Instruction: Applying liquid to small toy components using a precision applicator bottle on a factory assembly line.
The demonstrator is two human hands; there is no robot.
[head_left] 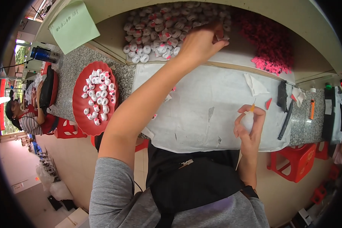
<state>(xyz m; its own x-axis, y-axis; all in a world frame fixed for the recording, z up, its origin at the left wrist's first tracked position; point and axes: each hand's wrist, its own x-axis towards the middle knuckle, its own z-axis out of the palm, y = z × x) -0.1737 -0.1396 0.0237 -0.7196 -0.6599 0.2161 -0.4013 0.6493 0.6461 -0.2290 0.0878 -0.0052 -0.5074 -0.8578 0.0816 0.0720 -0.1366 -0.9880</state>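
Note:
My left hand (200, 42) reaches across into the far compartment, at the right side of a heap of small white rounded pieces (155, 28) with pink marks. Its thumb and fingers are bent toward each other around a small white piece (223, 37), partly hidden by the fingers. Over the right part of the white sheet (193, 114), my right hand (251, 136) wraps round a small white squeeze bottle (247, 121). The bottle's orange needle tip (252, 107) points up and away from me.
A red scalloped plate (79, 100) at the left holds several white pieces. Pink small parts (271, 60) fill the compartment's right side. Paper scraps (255, 85), a black strip (285, 123) and an orange pen-like tool (312, 109) lie at the right. Another person (26, 117) sits far left.

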